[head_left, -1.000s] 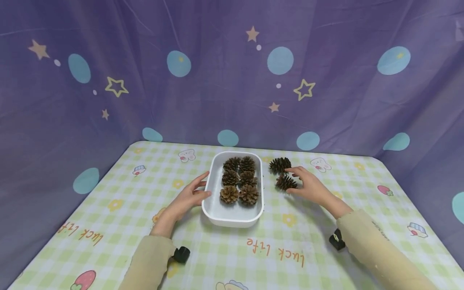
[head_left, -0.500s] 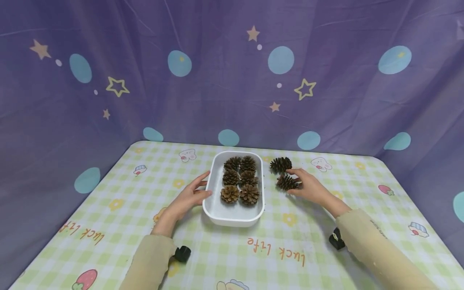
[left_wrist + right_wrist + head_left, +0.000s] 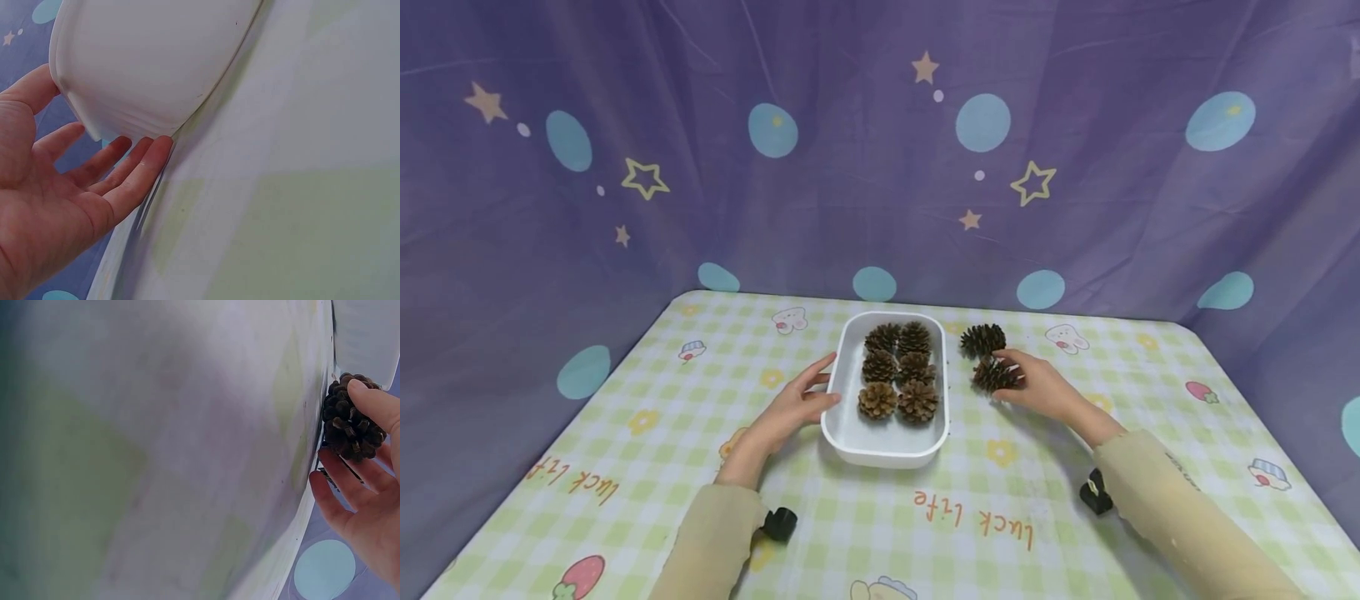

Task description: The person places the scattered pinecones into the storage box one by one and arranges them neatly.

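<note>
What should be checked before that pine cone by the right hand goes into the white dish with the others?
1. Right hand has the near pine cone between thumb and fingers: ok.
2. Cone lifted off the tablecloth: cannot tell.
3. Left hand steadies the white dish, fingers straight against its side: ok.
4. Room in the dish: ok, six cones fill the far part and the near end is bare.
5. Far pine cone out of the way: not ok, it sits right beside the held one.
</note>
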The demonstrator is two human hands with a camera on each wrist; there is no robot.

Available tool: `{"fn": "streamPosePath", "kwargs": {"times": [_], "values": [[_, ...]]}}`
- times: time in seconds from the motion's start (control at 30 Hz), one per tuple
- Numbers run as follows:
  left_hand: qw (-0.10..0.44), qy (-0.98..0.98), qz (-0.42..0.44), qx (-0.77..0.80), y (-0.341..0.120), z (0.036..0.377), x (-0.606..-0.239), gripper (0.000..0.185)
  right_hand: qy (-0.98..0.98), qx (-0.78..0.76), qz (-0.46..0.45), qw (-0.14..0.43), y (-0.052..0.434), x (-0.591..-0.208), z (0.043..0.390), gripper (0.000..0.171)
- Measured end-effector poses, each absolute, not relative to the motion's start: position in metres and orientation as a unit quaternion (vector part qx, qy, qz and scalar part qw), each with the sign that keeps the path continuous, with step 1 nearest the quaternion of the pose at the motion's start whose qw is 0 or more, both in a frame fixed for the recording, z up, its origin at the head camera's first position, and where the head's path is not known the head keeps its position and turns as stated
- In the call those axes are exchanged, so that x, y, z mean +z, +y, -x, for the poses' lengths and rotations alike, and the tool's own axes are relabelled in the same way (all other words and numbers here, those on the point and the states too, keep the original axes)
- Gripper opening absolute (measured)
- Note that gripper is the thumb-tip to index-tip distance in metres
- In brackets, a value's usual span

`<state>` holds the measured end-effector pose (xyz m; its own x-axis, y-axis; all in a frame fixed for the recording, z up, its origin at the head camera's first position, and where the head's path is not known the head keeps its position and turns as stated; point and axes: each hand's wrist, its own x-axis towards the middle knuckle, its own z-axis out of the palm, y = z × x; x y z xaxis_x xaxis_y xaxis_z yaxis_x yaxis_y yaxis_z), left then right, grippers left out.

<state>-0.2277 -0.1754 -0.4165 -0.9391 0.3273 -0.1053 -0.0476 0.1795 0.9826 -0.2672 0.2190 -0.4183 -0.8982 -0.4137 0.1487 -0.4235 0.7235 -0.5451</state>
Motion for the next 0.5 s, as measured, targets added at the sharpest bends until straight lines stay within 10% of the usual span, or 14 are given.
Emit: {"fn": "streamPosePath", "kwargs": {"times": [0.5], "values": [[0.151,0.751,-0.088,0.637,-0.1757,0.2276,-0.4165,0.067,-0.931,0.29,-0.223,0.011,0.2202,-0.4122,0.2644,0.06]]}}
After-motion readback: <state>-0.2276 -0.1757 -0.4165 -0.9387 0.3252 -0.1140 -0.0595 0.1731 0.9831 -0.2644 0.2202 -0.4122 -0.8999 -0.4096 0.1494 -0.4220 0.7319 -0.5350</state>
